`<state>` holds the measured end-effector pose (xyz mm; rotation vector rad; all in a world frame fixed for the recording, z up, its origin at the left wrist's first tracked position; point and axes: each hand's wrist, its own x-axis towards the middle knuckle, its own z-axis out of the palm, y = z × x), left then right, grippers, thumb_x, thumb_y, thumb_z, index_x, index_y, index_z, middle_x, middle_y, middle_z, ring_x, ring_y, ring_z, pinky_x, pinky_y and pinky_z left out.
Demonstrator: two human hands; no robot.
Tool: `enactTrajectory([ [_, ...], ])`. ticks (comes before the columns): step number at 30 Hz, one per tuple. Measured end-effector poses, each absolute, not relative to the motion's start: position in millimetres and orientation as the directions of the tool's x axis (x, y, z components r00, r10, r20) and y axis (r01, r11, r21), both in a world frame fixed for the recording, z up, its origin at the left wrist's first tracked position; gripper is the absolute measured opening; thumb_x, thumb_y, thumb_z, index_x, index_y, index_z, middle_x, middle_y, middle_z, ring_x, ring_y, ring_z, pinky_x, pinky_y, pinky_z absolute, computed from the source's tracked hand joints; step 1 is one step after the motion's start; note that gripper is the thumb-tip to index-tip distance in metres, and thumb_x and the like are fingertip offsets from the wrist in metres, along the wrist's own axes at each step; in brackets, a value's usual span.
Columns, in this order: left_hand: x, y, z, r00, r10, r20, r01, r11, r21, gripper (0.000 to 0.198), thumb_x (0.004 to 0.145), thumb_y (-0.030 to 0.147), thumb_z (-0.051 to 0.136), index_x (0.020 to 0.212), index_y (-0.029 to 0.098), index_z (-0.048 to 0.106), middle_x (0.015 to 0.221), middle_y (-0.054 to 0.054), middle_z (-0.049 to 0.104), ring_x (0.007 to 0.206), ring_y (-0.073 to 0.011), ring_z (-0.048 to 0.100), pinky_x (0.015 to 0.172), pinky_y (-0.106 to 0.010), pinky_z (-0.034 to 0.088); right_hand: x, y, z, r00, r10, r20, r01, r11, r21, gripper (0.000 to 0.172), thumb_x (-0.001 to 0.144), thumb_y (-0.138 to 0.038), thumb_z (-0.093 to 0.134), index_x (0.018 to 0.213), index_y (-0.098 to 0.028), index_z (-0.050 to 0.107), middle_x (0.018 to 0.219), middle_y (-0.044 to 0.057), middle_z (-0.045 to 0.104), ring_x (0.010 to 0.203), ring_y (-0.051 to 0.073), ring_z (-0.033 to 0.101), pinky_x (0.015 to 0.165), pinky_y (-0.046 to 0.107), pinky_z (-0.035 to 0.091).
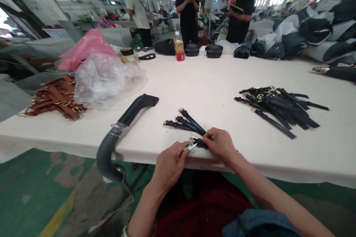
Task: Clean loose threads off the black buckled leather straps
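Observation:
Near the front edge of the white table point(194, 81), my left hand point(172, 161) is closed on a small pointed metal blade point(191, 146), perhaps snips; its handle is hidden. The blade lies against the buckle end of a short black strap point(199, 142). My right hand point(219, 142) pinches that strap just right of the buckle. Beyond my hands, several black straps with gold buckles point(190, 121) fan out to the left, their right ends close to my right fingers. A bigger pile of black buckled straps point(280, 107) lies to the right.
A black nozzle point(140, 105) on a grey hose point(104, 155) rests over the table edge at left. Behind it are clear plastic point(97, 79) and brown straps point(59, 96). A bottle point(179, 47) stands at the far edge; three people stand beyond.

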<state>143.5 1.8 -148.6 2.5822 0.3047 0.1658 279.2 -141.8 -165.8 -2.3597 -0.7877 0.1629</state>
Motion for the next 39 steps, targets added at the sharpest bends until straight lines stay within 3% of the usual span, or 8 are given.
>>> enactTrajectory([
  [6,149.3,-24.1,-138.6,0.962,0.268,0.048,0.231,-0.897,0.377,0.028,0.095,0.026,0.038,0.117,0.025,0.056,0.103,-0.002,0.065,0.094,-0.0207,0.062,0.08,-0.032,0.046,281.0,-143.5,-162.0,0.779,0.622,0.075,0.54,-0.605,-0.586,0.014,0.081,-0.023,0.056,0.069,-0.02,0.063,0.075,0.0,0.064,0.064,0.013,0.053,0.062,0.024,0.033],
  [10,158.7,-35.1,-137.3,0.964,0.266,0.008,0.255,-0.933,0.255,0.026,0.095,0.026,0.035,0.111,0.024,0.056,0.098,-0.003,0.065,0.087,-0.0238,0.065,0.07,-0.034,0.047,282.9,-144.7,-157.4,0.762,0.647,0.021,0.514,-0.586,-0.627,0.016,0.085,-0.021,0.052,0.072,-0.02,0.061,0.067,-0.002,0.061,0.059,0.011,0.052,0.061,0.022,0.033],
  [14,162.7,-44.0,-136.1,0.948,0.315,-0.034,0.316,-0.933,0.169,0.023,0.095,0.024,0.035,0.104,0.021,0.055,0.095,-0.005,0.066,0.078,-0.0249,0.066,0.062,-0.033,0.046,283.7,-145.0,-155.5,0.75,0.66,0.026,0.548,-0.6,-0.584,0.017,0.087,-0.021,0.051,0.074,-0.018,0.061,0.069,-0.001,0.062,0.062,0.012,0.053,0.064,0.023,0.034],
  [19,166.7,-51.0,-132.7,0.929,0.361,-0.081,0.369,-0.918,0.145,0.019,0.093,0.022,0.035,0.096,0.018,0.053,0.087,-0.008,0.066,0.077,-0.0256,0.066,0.061,-0.032,0.046,288.1,-145.1,-154.8,0.697,0.717,0.021,0.62,-0.587,-0.521,0.026,0.089,-0.023,0.047,0.072,-0.019,0.066,0.078,0.002,0.066,0.073,0.015,0.058,0.065,0.025,0.036],
  [23,170.1,-54.4,-130.5,0.907,0.408,-0.1,0.419,-0.897,0.141,0.018,0.093,0.022,0.035,0.096,0.017,0.052,0.085,-0.009,0.067,0.078,-0.027,0.067,0.064,-0.034,0.047,294.0,-144.4,-155.7,0.672,0.74,-0.015,0.577,-0.537,-0.615,0.015,0.08,-0.022,0.057,0.077,-0.022,0.071,0.076,0.0,0.069,0.068,0.014,0.059,0.064,0.024,0.038],
  [29,173.6,-59.0,-126.0,0.914,0.398,-0.077,0.405,-0.908,0.109,0.016,0.091,0.019,0.037,0.096,0.016,0.052,0.083,-0.01,0.066,0.077,-0.03,0.067,0.063,-0.038,0.051,295.4,-142.9,-160.0,0.695,0.717,-0.062,0.493,-0.537,-0.685,0.016,0.079,-0.022,0.057,0.07,-0.021,0.07,0.058,-0.002,0.064,0.055,0.013,0.056,0.056,0.023,0.036],
  [39,183.7,-59.8,-120.8,0.925,0.366,-0.098,0.374,-0.925,0.07,0.021,0.087,0.011,0.034,0.092,0.015,0.055,0.08,-0.011,0.066,0.077,-0.0278,0.068,0.065,-0.036,0.051,287.6,-145.3,-163.2,0.694,0.718,0.057,0.65,-0.59,-0.479,0.015,0.088,-0.024,0.053,0.078,-0.02,0.063,0.083,0.001,0.065,0.078,0.016,0.057,0.067,0.025,0.034],
])
